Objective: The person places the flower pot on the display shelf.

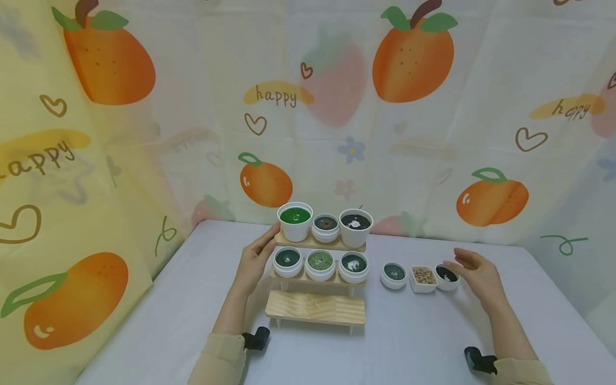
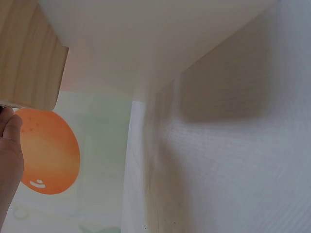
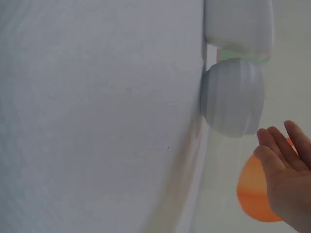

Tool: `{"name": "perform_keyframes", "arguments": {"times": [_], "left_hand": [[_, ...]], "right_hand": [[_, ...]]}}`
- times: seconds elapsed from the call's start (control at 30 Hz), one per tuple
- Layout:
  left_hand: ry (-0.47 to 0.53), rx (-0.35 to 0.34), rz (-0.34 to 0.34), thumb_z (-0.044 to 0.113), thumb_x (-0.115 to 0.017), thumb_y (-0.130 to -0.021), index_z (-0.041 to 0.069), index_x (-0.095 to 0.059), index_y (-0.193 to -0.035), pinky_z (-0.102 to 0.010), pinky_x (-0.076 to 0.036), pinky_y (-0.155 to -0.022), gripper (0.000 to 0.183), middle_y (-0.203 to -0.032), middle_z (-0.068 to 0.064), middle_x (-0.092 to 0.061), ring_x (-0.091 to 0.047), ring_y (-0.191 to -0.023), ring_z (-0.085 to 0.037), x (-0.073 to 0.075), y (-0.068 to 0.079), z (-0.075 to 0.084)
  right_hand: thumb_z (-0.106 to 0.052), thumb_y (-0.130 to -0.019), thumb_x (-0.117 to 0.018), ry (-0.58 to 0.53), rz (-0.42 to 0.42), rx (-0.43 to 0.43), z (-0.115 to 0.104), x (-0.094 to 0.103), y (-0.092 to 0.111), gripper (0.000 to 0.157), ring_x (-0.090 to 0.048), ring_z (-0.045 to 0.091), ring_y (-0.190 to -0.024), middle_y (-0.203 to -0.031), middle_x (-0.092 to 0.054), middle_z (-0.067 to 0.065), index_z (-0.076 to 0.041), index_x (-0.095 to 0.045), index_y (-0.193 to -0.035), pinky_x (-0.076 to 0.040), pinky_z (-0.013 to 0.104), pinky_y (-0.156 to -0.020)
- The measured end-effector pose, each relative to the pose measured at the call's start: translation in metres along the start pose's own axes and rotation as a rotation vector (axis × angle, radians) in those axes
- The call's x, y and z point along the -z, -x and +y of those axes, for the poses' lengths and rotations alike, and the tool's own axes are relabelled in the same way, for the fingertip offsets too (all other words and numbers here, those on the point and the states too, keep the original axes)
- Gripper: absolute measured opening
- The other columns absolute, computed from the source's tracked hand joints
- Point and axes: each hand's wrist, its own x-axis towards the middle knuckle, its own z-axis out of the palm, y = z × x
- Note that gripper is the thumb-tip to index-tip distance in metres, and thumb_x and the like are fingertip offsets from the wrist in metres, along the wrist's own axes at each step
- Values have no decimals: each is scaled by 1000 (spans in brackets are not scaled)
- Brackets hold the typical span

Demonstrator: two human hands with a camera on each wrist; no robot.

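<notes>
My left hand [image 1: 254, 262] is at the left end of a stepped wooden stand's top shelf [image 1: 320, 243], fingers stretched along the edge beside a white cup of green contents [image 1: 295, 216]. In the left wrist view its fingertips [image 2: 10, 124] are right at the wooden board's [image 2: 29, 58] edge. My right hand [image 1: 481, 278] hovers beside a small white bowl with dark contents [image 1: 447, 278], fingers loosely bent, thumb side close to the rim. In the right wrist view, the fingers are spread and nothing is between them, just off the ribbed bowl [image 3: 233, 99].
Also on the top shelf are a small bowl [image 1: 325, 227] and a dark-filled cup [image 1: 356, 220]. Three bowls, one light green [image 1: 320, 261], line the middle shelf. The bottom shelf [image 1: 315, 307] is bare wood. Right of the stand are a bowl [image 1: 394, 275] and a square dish of grains [image 1: 423, 279].
</notes>
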Motion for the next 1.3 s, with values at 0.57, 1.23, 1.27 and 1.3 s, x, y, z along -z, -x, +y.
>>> {"name": "perform_keyframes", "arguments": {"times": [0.57, 1.23, 1.27, 1.3], "left_hand": [[3, 5, 4, 26, -54, -102, 18, -51, -145, -29, -31, -123, 44, -154, 9, -46, -36, -148, -8, 0, 0, 0], [1, 6, 3, 25, -53, -103, 19, -51, -145, -29, -31, -123, 43, -154, 10, -46, -36, -148, -8, 0, -1, -1], [2, 5, 2, 25, -53, -103, 19, -51, -145, -29, -30, -124, 43, -154, 9, -46, -36, -148, -8, 0, -1, -1], [2, 5, 2, 25, -53, -103, 19, -51, -145, -29, -30, -124, 43, -154, 9, -46, -35, -148, -8, 0, -1, -1]], "right_hand": [[-26, -91, -70, -55, -161, -45, 21, 1, -5, 80, -33, 43, -144, -157, -31, 30, 7, -29, -151, -30, 62, -119], [-27, -86, -77, 22, -188, -52, 31, -1, -6, 82, -42, 46, -134, -151, -38, 33, 6, -35, -148, -37, 64, -112], [-26, -86, -77, 21, -187, -45, 31, -1, -6, 82, -43, 47, -134, -151, -38, 33, 6, -35, -148, -38, 63, -112], [-26, -86, -77, 22, -185, -43, 31, -1, -6, 81, -43, 46, -133, -150, -39, 33, 6, -36, -148, -38, 63, -111]]}}
